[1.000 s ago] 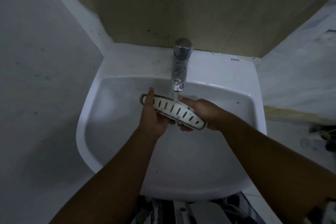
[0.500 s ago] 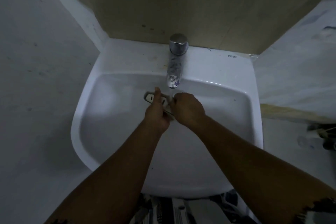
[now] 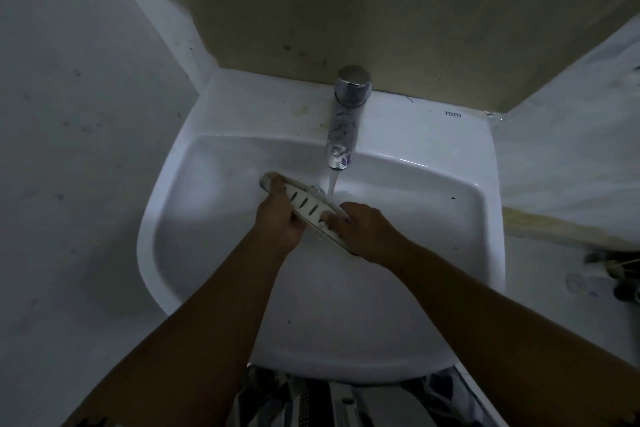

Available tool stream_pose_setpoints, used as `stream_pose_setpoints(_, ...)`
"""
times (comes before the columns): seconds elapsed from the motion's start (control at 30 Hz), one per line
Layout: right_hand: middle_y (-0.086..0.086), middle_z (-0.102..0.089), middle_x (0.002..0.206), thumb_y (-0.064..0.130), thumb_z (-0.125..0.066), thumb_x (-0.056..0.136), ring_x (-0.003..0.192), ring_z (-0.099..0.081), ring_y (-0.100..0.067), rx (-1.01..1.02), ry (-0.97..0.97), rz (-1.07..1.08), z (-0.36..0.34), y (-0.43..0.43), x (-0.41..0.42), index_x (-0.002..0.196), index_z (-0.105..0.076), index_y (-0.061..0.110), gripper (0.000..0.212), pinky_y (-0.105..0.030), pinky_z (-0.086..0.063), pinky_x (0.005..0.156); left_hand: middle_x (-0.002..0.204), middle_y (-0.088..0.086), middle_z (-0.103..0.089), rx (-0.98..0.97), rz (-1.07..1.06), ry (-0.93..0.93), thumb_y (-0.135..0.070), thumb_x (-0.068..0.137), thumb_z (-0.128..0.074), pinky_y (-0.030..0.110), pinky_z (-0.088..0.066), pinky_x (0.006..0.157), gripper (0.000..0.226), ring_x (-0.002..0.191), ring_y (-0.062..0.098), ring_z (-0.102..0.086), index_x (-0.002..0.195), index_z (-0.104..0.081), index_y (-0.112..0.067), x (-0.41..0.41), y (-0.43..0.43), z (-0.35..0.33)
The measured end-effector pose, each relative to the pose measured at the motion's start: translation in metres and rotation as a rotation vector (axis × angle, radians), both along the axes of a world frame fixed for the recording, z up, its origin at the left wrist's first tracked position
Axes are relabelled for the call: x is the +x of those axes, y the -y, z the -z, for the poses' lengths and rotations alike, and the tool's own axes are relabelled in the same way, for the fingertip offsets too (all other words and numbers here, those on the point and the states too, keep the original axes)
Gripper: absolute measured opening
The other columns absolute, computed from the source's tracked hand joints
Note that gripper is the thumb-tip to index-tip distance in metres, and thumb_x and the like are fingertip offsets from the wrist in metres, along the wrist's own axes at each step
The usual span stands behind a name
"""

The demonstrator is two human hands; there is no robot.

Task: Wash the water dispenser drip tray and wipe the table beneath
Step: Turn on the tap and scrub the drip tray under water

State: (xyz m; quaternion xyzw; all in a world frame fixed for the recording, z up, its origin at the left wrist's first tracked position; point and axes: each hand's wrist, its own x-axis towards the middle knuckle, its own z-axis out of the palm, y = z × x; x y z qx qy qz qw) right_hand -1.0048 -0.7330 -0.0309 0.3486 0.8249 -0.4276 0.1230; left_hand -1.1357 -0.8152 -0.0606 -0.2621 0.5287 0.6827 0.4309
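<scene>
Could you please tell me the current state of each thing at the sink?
Faucet: on, water running.
Drip tray: slotted face up, tilted, held beside the stream.
Left hand: grips the tray's far end.
Right hand: grips its near end.
Sink: not filled.

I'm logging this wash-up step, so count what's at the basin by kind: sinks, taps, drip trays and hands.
sink: 1
tap: 1, water running
drip tray: 1
hands: 2, left hand and right hand, both holding the drip tray
Total: 5
</scene>
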Motion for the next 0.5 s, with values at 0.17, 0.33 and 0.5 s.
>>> stream_pose_setpoints(0.17,-0.001,-0.055,0.064,0.067,-0.046,0.088,0.063,-0.057,-0.016,-0.012,0.088,0.103,-0.001,-0.005,-0.018,0.063,-0.052,0.017,0.056,-0.028,-0.037,0.055,0.092,0.017,-0.073,0.039,0.191,0.069,-0.052,0.099,-0.043,0.035,-0.058,0.063,0.056,0.078,0.027,-0.072,0.116,-0.060,-0.001,0.022,-0.003,-0.004)
stream_pose_setpoints(0.33,-0.002,-0.065,0.088,0.053,-0.055,0.091,0.076,-0.061,-0.014,-0.189,0.096,0.033,-0.014,-0.008,-0.012,0.093,-0.063,0.015,0.039,-0.025,-0.048,0.062,0.087,0.018,-0.070,0.034,0.142,0.050,-0.044,0.101,-0.046,0.039,-0.059,0.059,0.046,0.069,0.027,-0.070,0.110,-0.059,-0.001,0.017,-0.005,-0.008)
stream_pose_setpoints(0.5,0.001,-0.063,0.123,-0.004,-0.061,0.089,0.109,-0.061,-0.012,-1.012,-0.032,0.063,-0.019,-0.015,0.013,0.136,-0.046,0.024,0.057,-0.039,-0.048,0.100,0.063,0.017,-0.071,0.035,0.110,0.044,-0.038,0.102,-0.046,0.052,-0.053,0.074,0.039,0.072,0.030,-0.065,0.094,-0.055,0.000,-0.007,-0.003,-0.005)
